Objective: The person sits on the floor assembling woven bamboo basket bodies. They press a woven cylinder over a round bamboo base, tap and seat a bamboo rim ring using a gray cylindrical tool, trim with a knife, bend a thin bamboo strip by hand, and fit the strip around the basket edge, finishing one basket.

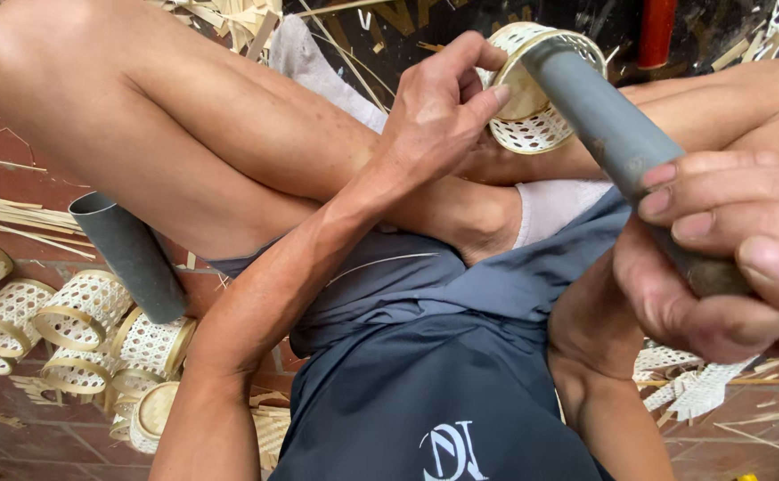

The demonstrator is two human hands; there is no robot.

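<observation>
The right hand (719, 258) is wrapped around the near end of a grey pipe (603, 116), fingers curled over the top and thumb underneath, so the tube runs up and away from that hand like a handle. On the pipe's far end sits a small woven bamboo basket (532, 89), its open lattice wall fitted round the tube; the pipe seems to serve as a form that keeps the little basket round and steady while it is worked. The left hand (438, 107) reaches across the body, forearm stretched over the crossed legs, and meets the basket from its near side: fingers bent and drawn together, fingertips pressing on the pale rim strip, the thumb tucked behind where it cannot be seen clearly. Held this way, one hand fixes and can turn the tube while the other shapes the rim. The basket hangs above the person's shins, beyond the left hand's fingertips and well forward of the right. Out past the left elbow, on the red tiled floor (15, 151), lies a second grey pipe (131, 258) beside a cluster of finished woven baskets (77, 325). Loose bamboo strips (15, 214) lie beyond them, and woven scraps (692, 387) rest below the right wrist.
</observation>
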